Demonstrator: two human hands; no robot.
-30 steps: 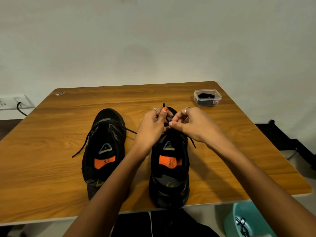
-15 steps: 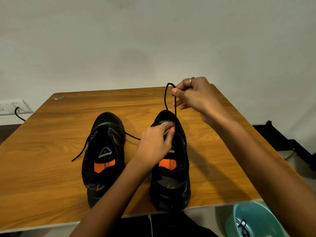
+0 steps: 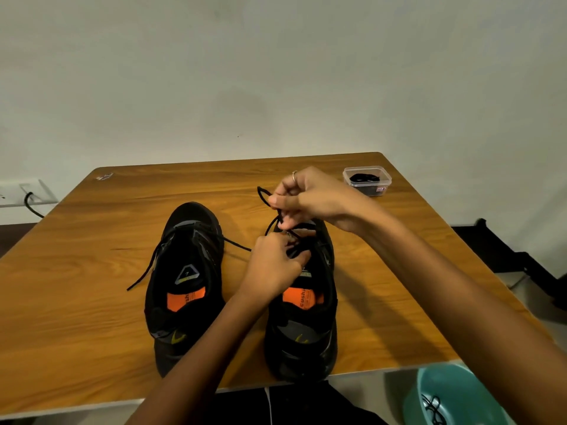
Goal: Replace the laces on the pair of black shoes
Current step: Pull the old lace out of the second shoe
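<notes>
Head camera view, looking down at a wooden worktop set against a pale wall. Two black shoes stand side by side near its front edge, toes pointing away, orange insole patches showing inside. The left shoe has its lace trailing loose onto the wood on both sides. The right shoe is being worked on.

The right hand is raised above the toe end of the right shoe, fingers curled, pinching a black lace near its tip so a short loop sticks out to the left. The left hand rests on the tongue area of the same shoe, fingers curled down among the eyelets; it seems to pinch the lace there, though the exact contact is hidden.

A small clear box holding something black sits at the far right of the worktop. A teal bowl with black cord inside stands below the front edge.

Judging from this, the lace is partway through being drawn through the eyelets. A sharp pull could drag the shoe forward off the near edge, since its heel sits close to it. The thin lace tip could also slip from the pinch or snag in an eyelet.
</notes>
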